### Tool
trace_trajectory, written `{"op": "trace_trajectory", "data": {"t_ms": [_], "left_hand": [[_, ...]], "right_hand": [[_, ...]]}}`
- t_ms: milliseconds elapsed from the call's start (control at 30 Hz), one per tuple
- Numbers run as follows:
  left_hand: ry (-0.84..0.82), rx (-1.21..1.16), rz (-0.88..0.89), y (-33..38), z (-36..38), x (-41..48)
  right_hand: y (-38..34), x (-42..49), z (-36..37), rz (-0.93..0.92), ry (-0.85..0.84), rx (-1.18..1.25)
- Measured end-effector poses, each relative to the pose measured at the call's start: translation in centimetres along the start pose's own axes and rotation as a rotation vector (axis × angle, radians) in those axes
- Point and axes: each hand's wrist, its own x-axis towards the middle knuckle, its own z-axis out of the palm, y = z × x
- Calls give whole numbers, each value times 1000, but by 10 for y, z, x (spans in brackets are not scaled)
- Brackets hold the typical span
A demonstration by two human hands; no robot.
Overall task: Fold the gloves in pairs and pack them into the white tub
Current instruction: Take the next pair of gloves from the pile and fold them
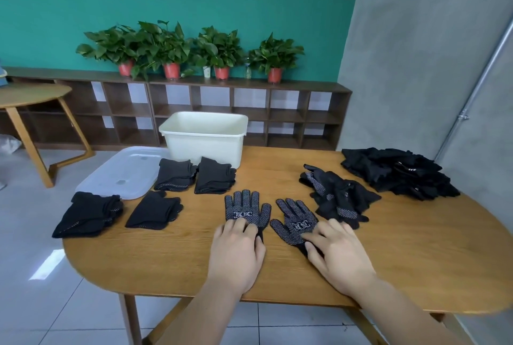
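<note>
folded gloves before tub, tabletop beside bare

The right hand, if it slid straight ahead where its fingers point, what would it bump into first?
The right hand rests on the right dotted glove, so it would slide up that glove's palm first. After that it would probably reach the thumb of the left dotted glove.

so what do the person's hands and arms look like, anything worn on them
The left hand and right hand are both bare, with nothing worn on them: no ring, watch or wristband visible. The forearms are uncovered too, no sleeve showing anywhere in view.
</note>
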Motion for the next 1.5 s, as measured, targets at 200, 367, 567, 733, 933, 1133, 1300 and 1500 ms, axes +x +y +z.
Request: {"op": "trace_trajectory", "data": {"t_ms": [200, 367, 567, 733, 933, 1133, 1300, 1500], "left_hand": [[-23, 0, -3, 1, -2, 0], [-37, -7, -15, 2, -4, 0], [-37, -16, -21, 2, -2, 2], [-29, -6, -13, 1, -1, 2], [-27, 0, -12, 1, -2, 0], [-27, -16, -14, 2, -6, -1], [-28, -30, -11, 1, -6, -1], [-9, -39, -9, 0, -2, 0]], "right_hand": [[30, 20, -4, 369, -369, -17], [65, 24, -11, 425, -562, -52], [43, 26, -17, 183, -218, 20], [-2, 9, -19, -18, -290, 238], [-11, 10, -18, -74, -231, 186], [-10, 64, -61, 257, -3, 657], [2, 125, -100, 445, -64, 771], [1, 143, -116, 420, 148, 734]]}}
